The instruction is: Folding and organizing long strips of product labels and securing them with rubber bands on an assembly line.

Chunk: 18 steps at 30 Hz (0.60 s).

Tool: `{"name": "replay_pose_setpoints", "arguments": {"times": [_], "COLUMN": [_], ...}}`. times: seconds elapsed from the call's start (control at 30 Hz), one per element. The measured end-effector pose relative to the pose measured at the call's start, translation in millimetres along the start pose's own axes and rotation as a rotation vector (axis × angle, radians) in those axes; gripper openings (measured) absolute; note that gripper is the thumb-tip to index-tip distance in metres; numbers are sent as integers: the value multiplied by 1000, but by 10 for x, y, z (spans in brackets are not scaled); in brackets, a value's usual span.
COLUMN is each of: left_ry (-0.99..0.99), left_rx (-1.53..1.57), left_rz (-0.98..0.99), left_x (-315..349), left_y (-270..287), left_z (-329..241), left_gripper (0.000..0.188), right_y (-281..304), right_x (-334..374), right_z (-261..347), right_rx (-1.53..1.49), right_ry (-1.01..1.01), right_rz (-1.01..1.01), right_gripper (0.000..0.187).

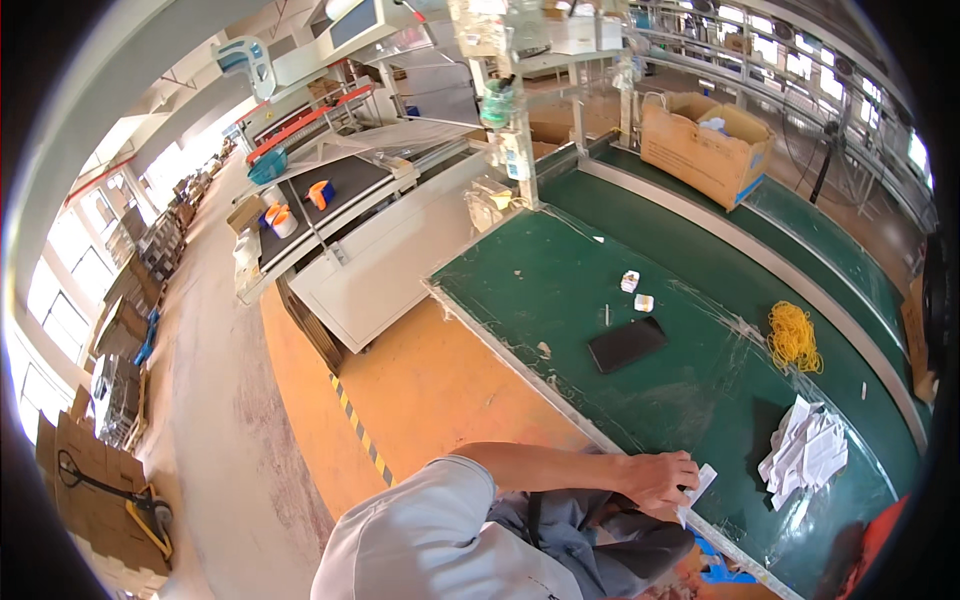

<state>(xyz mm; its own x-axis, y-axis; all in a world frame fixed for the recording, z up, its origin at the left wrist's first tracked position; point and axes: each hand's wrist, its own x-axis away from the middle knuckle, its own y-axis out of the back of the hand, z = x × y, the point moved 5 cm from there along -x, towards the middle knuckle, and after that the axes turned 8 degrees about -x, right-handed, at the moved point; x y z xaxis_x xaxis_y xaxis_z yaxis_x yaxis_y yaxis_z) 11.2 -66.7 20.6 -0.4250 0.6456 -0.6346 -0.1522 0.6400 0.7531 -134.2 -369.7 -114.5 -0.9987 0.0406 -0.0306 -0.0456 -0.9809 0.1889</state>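
Observation:
My left arm, in a pale grey sleeve, reaches across to the near edge of a green-topped workbench (560, 270). There my left hand (658, 482) has its fingers curled round a folded white paper slip (703, 484), which sticks out past the fingertips. To the right of it on the bench lies a loose pile of similar white paper slips (803, 450). Farther in is a black phone (627, 345), lying flat. Behind the phone sit two small white bundles (630, 281). My right hand does not show.
A heap of yellow rubber bands (794, 338) lies right of the phone. An open cardboard box (706, 145) stands at the bench's far end. Left of the bench is a machine table (370, 260) with orange-and-white tubs. A red object (885, 540) is at lower right.

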Motion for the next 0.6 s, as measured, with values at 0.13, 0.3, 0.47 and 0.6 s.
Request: {"name": "replay_pose_setpoints", "arguments": {"times": [0.13,0.3,0.47,0.6], "left_ry": [-17,237,290,282], "left_rx": [-8,-175,-197,-209], "left_rz": [-97,-40,-38,-59], "left_x": [11,115,125,131], "left_y": [-90,61,81,-46], "left_z": [-29,-75,-130,-197], "left_gripper": [23,21,26,26], "right_y": [-325,-699,-955,-1028], "right_x": [-113,-580,-865,-1064], "right_z": [831,1631,1824,1705], "right_rx": [192,479,589,601], "right_ry": [344,535,704,676], "right_rz": [-79,32,145,240], "right_gripper": [31,40,63,57]}}
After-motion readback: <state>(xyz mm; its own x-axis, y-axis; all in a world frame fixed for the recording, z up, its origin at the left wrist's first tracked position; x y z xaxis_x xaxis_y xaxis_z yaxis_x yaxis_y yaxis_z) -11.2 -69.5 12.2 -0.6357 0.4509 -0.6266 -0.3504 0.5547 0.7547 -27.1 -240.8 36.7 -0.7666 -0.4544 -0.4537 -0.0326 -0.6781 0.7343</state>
